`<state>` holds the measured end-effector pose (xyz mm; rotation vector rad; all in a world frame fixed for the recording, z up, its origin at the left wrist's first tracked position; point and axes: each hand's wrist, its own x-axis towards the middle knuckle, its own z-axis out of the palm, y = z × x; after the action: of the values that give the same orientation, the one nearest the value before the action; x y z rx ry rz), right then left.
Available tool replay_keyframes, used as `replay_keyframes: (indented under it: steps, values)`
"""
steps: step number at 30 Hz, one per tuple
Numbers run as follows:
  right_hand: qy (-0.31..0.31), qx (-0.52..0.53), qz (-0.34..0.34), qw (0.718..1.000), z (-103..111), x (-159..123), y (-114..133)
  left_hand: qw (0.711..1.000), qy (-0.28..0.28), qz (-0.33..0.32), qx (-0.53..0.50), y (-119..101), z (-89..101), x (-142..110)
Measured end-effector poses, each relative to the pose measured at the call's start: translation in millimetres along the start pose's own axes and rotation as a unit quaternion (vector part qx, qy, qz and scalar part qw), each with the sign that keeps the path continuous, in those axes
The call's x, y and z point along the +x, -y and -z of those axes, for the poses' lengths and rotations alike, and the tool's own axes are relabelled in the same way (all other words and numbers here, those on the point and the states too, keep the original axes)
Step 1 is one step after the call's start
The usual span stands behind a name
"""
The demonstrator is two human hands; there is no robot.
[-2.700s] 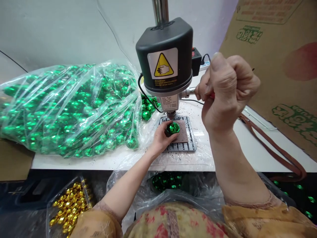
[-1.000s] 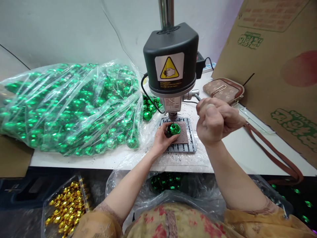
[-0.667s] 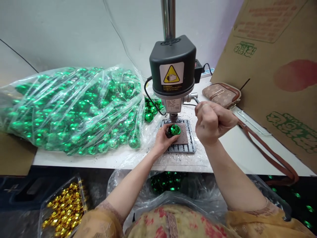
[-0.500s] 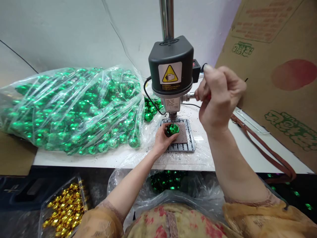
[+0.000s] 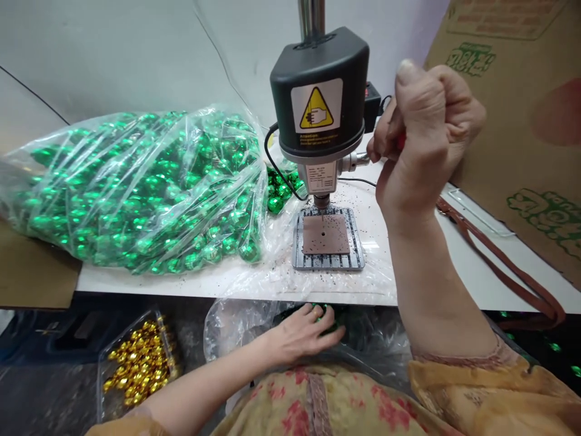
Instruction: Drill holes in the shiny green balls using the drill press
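Observation:
My right hand (image 5: 426, 133) is closed round the feed lever of the drill press (image 5: 320, 97), whose metal hub (image 5: 354, 161) shows beside my fingers. Below the table's front edge, my left hand (image 5: 308, 333) has its fingers spread over a clear plastic bag (image 5: 231, 327). Green faceted balls (image 5: 321, 312) show under those fingers; whether they grip any is hard to see. Beneath the drill's chuck (image 5: 322, 201), a brown pad (image 5: 325, 236) with a small hole lies on the slotted base plate (image 5: 329, 264), with no ball on it.
A big clear bag of green balls (image 5: 149, 194) fills the table's left. More loose green balls (image 5: 279, 194) lie behind. Dark shavings dot the white table. A tray of gold balls (image 5: 140, 363) stands low at left. At right are a cardboard box (image 5: 508, 151) and a brown strap (image 5: 494, 266).
My left hand has left the base plate and moved down to the bag; the green ball it held on the pad is gone from there. My right hand stays on the lever.

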<state>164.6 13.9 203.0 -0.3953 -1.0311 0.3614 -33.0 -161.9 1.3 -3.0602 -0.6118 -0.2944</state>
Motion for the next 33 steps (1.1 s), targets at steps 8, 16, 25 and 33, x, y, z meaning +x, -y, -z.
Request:
replay_keyframes:
  steps: [8,16,25,33]
  values:
    - [-0.002,0.053,-0.012,0.999,1.7,-0.7,2.7,0.918,-0.269,0.291,-0.008,127.2,31.5,25.7]
    - [0.005,0.009,-0.003,1.0,2.7,-1.4,1.7,0.846,-0.215,0.478,-0.097,252.9,35.5,65.2]
    - [-0.002,0.045,-0.012,0.999,3.2,-2.8,1.7,0.705,-0.367,0.421,-0.437,206.9,54.1,52.4]
    - [0.014,0.016,0.003,1.0,2.7,-4.7,4.7,0.675,-0.299,0.376,-0.56,141.8,38.5,60.6]
